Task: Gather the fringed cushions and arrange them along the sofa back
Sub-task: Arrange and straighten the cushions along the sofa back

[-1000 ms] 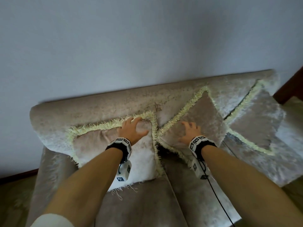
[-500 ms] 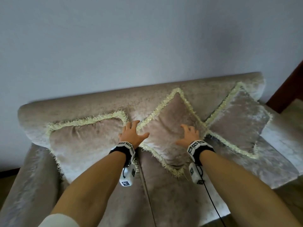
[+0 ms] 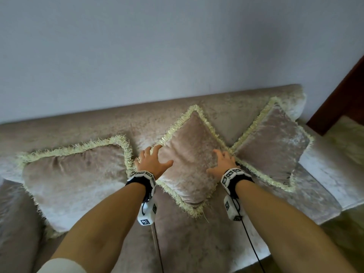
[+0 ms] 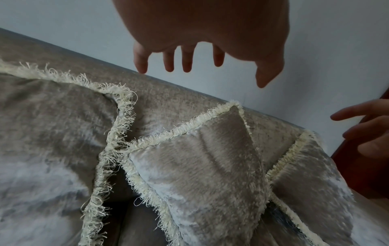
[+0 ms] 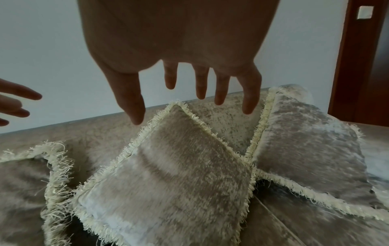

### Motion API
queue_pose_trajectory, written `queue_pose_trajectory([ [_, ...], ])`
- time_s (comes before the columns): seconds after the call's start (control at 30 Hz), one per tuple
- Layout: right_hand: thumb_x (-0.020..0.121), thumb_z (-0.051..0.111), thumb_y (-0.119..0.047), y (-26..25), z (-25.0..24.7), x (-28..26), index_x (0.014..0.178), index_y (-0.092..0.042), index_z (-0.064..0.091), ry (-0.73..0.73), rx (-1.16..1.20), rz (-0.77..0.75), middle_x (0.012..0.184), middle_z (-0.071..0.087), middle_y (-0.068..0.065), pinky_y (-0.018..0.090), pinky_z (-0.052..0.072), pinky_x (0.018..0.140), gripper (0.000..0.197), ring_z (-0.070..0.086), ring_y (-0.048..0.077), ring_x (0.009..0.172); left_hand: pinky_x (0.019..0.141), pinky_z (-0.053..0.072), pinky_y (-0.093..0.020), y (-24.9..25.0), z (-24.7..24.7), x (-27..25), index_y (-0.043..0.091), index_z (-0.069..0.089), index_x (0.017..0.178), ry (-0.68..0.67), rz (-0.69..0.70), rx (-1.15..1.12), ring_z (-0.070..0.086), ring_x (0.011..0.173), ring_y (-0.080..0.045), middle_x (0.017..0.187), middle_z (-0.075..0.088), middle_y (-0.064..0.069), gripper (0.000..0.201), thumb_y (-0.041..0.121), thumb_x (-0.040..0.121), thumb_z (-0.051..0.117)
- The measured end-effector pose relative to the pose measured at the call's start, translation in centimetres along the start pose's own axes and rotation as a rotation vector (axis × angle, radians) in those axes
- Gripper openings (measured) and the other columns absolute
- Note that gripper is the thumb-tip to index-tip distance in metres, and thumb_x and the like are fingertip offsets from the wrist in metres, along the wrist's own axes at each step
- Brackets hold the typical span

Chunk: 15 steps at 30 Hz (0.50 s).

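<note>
Three beige velvet cushions with pale yellow fringe lean against the sofa back (image 3: pixel 82 123). The left cushion (image 3: pixel 74 174) lies wide. The middle cushion (image 3: pixel 189 154) (image 4: pixel 200 166) (image 5: pixel 168 174) stands on a corner like a diamond, and so does the right cushion (image 3: pixel 273 142) (image 5: pixel 305 149). My left hand (image 3: pixel 151 160) hovers at the middle cushion's left edge with fingers (image 4: pixel 187 63) spread and holding nothing. My right hand (image 3: pixel 222 160) hovers at its right edge, fingers (image 5: pixel 201 86) straight and apart, clear of the fabric in both wrist views.
A plain pale wall (image 3: pixel 157 46) rises behind the sofa. A dark wooden door frame (image 3: pixel 342 99) (image 5: pixel 357 66) stands at the right end. The sofa seat (image 3: pixel 197 233) stretches below the cushions, with its right armrest (image 3: pixel 331 174) beyond the right cushion.
My left hand left the left cushion and came over to the middle cushion. Both hands have lifted off the fabric, and the view has pulled back and shifted right.
</note>
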State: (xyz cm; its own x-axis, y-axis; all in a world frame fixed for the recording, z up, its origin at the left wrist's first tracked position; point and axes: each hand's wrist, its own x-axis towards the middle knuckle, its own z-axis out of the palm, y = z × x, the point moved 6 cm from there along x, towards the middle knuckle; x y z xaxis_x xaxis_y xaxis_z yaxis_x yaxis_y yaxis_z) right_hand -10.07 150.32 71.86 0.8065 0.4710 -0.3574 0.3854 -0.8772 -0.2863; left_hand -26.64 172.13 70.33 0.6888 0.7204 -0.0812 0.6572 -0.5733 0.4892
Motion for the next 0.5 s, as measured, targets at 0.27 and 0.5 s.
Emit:
queue_pose_trajectory([
  [0.27,0.084,0.067,-0.033,-3.2,-1.7,8.8,0.149,-0.032,0.021,-0.02,-0.082,-0.096,0.154,0.016,0.01,0.054,0.031,0.108,0.079,0.015,0.036,0.141,0.11,0.027,-0.058,-1.1,1.1,6.7,0.043,0.03,0.144,0.001,-0.092,-0.078,0.018,0.144,-0.026,0.157,0.022,-0.003,0.077,0.065,0.078,0.062],
  [0.5,0.085,0.065,-0.031,-4.8,-0.8,14.4,0.148,-0.032,0.022,-0.08,-0.189,-0.118,0.153,0.017,0.009,0.052,0.035,0.105,0.077,0.017,0.036,0.14,0.108,0.03,-0.058,-3.1,2.9,11.0,0.041,0.028,0.145,-0.039,-0.177,-0.077,0.02,0.143,-0.03,0.157,0.022,-0.004,0.08,0.069,0.077,0.06],
])
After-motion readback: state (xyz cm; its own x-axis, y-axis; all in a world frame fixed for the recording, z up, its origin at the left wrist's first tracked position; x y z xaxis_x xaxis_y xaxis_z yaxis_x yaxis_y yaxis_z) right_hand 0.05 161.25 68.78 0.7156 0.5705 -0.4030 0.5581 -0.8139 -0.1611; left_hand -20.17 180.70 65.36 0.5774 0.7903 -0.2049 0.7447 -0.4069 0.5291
